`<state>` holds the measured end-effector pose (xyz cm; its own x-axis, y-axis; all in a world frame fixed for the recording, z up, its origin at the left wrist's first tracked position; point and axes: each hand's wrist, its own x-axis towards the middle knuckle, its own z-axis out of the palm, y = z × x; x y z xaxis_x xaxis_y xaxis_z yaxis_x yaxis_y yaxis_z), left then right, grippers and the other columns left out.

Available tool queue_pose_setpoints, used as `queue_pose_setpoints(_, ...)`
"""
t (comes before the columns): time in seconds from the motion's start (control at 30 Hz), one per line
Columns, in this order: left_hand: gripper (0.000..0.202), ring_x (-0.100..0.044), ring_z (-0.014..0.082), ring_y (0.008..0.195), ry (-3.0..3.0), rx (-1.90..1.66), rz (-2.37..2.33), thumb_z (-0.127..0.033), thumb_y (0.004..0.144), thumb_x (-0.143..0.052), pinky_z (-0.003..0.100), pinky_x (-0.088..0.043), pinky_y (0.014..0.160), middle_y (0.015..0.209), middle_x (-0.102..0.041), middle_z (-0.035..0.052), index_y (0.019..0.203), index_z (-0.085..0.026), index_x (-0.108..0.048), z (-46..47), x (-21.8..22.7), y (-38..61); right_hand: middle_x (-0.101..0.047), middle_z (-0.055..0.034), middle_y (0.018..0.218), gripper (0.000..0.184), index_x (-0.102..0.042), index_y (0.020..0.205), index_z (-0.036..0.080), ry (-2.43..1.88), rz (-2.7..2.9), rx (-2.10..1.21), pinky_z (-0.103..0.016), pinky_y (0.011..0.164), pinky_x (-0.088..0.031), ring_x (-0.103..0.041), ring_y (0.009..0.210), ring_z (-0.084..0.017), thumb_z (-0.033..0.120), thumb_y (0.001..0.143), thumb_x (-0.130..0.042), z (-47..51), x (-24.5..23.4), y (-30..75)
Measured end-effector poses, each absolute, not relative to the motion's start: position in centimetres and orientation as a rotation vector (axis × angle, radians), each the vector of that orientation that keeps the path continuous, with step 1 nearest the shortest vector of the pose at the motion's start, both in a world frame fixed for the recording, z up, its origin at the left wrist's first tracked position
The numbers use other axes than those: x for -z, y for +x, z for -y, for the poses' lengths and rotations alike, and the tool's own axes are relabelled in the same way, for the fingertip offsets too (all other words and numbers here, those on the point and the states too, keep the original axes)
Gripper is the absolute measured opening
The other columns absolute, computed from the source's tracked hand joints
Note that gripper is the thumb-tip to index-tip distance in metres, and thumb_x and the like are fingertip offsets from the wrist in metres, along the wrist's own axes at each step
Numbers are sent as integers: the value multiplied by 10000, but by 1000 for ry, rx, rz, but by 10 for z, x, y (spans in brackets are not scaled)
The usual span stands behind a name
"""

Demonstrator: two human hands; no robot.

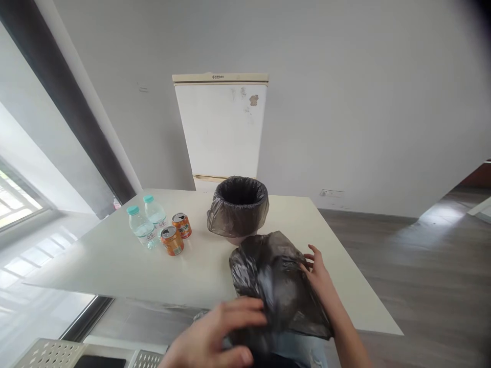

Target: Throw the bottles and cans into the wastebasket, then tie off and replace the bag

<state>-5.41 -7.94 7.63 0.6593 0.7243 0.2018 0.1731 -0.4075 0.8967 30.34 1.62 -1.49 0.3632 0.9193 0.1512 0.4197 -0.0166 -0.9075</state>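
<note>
A crumpled dark plastic garbage bag [276, 286] spreads over the table's near edge, between my two hands. What lies under or inside it cannot be made out. My left hand [220, 329], slightly blurred, is at the bag's near left side with fingers extended and thumb apart. At the bag's right edge, my right hand [317, 268] has its fingers spread, the thumb side touching the plastic. Behind the bag stands a small bin [240, 209] upright, lined with another dark bag folded over its rim.
Two clear water bottles [142, 227] with teal caps and two orange drink cans [172, 241] stand on the left of the white table [192, 281]. Beyond the table is a white refrigerator [222, 128]. Perforated plastic baskets [49, 353] sit at the lower left.
</note>
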Motion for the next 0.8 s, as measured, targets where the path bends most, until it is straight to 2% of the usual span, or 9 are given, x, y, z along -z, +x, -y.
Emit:
queue_pose_setpoints(0.07,440,-539,320,1421,2188,-535,-546,-435,945,-727,458,-383,1225,1572,-550,56,1382,-389,-693,86,-77,-27,-641,-167,1257,649,-513,1408,180,-1675,1293,-357,-538,956,-525,-666,1034,-312,457,823,-570,-9,13,304)
queue_pose_setpoints(0.13,416,-566,304,1385,2301,-552,-559,-478,963,-699,437,-414,1190,1529,-587,75,1360,-355,-707,85,-70,-1,-644,-162,1292,501,-562,1365,189,-1614,1317,-165,-530,1012,-501,-643,1124,-309,399,917,-486,-3,2,297)
queue_pose_setpoints(0.3,228,-714,218,1061,2293,-654,-767,-337,1034,-574,327,-520,985,1181,-752,60,1059,-246,-782,74,-44,22,-717,-111,1250,320,-653,1249,230,-1334,1534,-184,-445,1041,-512,-676,1150,-274,375,1032,-468,-5,-47,269)
queue_pose_setpoints(0.47,268,-710,174,848,2256,-688,-710,-274,1032,-531,244,-518,771,905,-750,58,862,-194,-721,74,-31,19,-598,-58,1506,445,-565,1473,320,-1325,2068,-547,-440,1127,-463,-575,1362,-280,399,1049,-457,-34,-82,239)
queue_pose_setpoints(0.53,305,-664,156,716,2247,-691,-740,-281,1025,-533,240,-473,661,763,-692,43,762,-194,-660,75,-23,20,-576,-84,1532,538,-474,1565,310,-1360,2229,-642,-441,1093,-472,-590,1340,-300,361,1029,-487,-47,-80,230)
queue_pose_setpoints(0.6,367,-598,140,621,2227,-712,-804,-292,1021,-527,249,-416,593,665,-613,26,669,-199,-570,73,-13,21,-646,-130,1437,600,-490,1561,263,-1450,2303,-693,-439,1001,-501,-654,1223,-328,291,967,-570,-60,-70,224)
queue_pose_setpoints(0.7,429,-566,135,608,2171,-763,-938,-294,1031,-499,256,-390,592,633,-564,19,613,-199,-477,69,0,20,-788,-71,1056,410,-767,1157,241,-1504,2370,-782,-363,829,-514,-710,952,-294,143,763,-712,-72,-56,223)
queue_pose_setpoints(0.77,436,-571,141,636,2140,-821,-1020,-295,1041,-491,256,-401,618,643,-568,21,616,-197,-475,69,3,16,-748,-16,779,158,-762,804,220,-1489,2398,-832,-320,723,-492,-682,765,-238,110,705,-706,-75,-58,226)
queue_pose_setpoints(0.8,427,-578,145,657,2119,-880,-1054,-296,1046,-488,257,-412,635,659,-580,25,631,-196,-495,69,3,14,-718,-7,729,98,-729,732,213,-1492,2380,-820,-314,703,-484,-664,725,-221,125,718,-689,-74,-64,228)
